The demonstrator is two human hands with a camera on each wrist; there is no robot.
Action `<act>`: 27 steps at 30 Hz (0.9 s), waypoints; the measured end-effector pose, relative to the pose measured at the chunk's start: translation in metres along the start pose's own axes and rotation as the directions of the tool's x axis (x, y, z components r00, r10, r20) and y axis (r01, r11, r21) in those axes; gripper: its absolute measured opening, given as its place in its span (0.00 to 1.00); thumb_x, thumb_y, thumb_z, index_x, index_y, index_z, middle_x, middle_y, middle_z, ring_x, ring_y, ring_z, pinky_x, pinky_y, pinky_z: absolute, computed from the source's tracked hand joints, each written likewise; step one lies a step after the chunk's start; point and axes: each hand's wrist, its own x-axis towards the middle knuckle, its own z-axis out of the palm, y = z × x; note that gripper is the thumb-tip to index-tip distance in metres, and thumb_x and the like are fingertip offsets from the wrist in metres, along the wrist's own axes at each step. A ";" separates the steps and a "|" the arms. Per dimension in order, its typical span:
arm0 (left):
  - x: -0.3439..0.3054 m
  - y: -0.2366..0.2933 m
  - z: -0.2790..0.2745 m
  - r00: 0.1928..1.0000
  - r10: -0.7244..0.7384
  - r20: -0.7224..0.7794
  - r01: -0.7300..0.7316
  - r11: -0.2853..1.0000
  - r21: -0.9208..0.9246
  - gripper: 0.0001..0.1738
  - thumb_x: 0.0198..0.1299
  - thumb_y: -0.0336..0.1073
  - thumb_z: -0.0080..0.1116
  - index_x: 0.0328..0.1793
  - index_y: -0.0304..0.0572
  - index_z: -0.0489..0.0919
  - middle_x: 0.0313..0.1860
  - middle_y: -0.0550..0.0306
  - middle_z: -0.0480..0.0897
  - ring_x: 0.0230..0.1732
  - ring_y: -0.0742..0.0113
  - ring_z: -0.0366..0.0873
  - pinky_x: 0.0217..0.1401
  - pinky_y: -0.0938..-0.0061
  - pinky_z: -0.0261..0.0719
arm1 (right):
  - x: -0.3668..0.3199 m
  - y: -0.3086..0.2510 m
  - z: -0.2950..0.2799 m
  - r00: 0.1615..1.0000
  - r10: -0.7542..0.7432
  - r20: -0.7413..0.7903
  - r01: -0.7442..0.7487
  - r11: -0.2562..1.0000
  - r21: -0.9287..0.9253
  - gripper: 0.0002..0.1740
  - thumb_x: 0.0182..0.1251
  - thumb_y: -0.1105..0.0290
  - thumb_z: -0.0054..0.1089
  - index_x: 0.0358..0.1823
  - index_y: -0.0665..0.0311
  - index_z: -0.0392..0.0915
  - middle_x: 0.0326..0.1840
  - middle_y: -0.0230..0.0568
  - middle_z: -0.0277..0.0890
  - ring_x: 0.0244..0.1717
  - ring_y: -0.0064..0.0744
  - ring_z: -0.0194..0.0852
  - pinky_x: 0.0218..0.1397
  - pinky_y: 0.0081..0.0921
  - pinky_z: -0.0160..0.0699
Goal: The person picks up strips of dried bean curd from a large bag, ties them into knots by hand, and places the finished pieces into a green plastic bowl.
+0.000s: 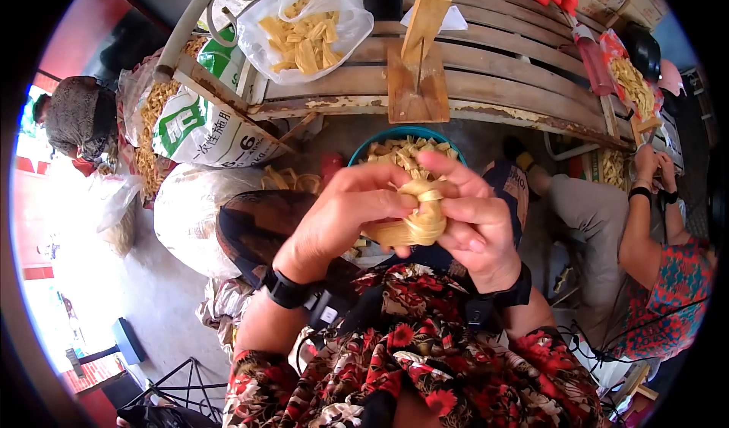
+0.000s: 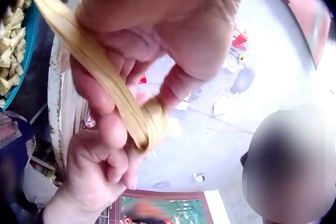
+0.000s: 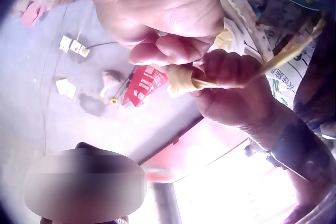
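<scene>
just on the person's side of the blue bowl (image 1: 401,130), the wound yellow strip (image 1: 422,217) lay crosswise between the left hand (image 1: 340,217) and right hand (image 1: 480,232), both sets of fingers curled and pinching it.

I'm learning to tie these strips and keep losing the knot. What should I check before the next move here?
1. Both hands on the work: ok. The left hand and the right hand pinch the yellow strip with their fingertips.
2. Windings snug: ok. In the left wrist view the coil lies tight.
3. Free end under control: cannot tell. It runs out of both wrist views.
4. Strip untorn: ok where it shows.
5. Drop spot near: ok. The blue bowl sits just beyond the hands.
</scene>
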 end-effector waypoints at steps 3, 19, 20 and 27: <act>-0.004 0.028 0.009 0.976 -0.092 0.200 0.068 0.990 0.125 0.12 0.60 0.38 0.51 0.39 0.37 0.78 0.24 0.58 0.79 0.15 0.77 0.70 0.20 0.85 0.66 | -0.001 -0.019 0.023 0.980 -0.197 -0.018 0.182 0.934 -0.309 0.27 0.63 0.79 0.52 0.64 0.66 0.59 0.42 0.40 0.79 0.13 0.08 0.52 0.15 0.06 0.52; 0.024 0.033 0.017 0.743 0.633 0.218 -0.528 0.353 0.772 0.17 0.48 0.37 0.70 0.41 0.36 0.78 0.26 0.58 0.79 0.26 0.71 0.77 0.28 0.76 0.73 | 0.010 -0.052 0.034 0.943 -0.287 -0.169 -0.040 0.407 -0.912 0.15 0.68 0.61 0.53 0.32 0.68 0.75 0.20 0.26 0.70 0.20 0.12 0.63 0.22 0.14 0.59; 0.019 0.034 0.011 0.759 0.593 0.268 -0.559 0.382 0.736 0.18 0.48 0.37 0.70 0.42 0.36 0.79 0.28 0.57 0.81 0.28 0.69 0.79 0.30 0.75 0.74 | 0.005 -0.053 0.033 0.953 -0.243 -0.181 -0.057 0.442 -0.895 0.14 0.69 0.62 0.53 0.32 0.67 0.75 0.19 0.26 0.69 0.19 0.11 0.62 0.21 0.14 0.59; 0.023 0.018 -0.032 0.871 0.486 -0.072 -0.343 0.707 0.618 0.07 0.55 0.27 0.62 0.40 0.32 0.82 0.32 0.56 0.83 0.35 0.74 0.78 0.40 0.80 0.75 | 0.000 -0.047 0.008 0.986 -0.056 -0.155 -0.104 0.518 -0.849 0.17 0.73 0.62 0.44 0.43 0.69 0.75 0.32 0.37 0.78 0.26 0.20 0.75 0.31 0.17 0.72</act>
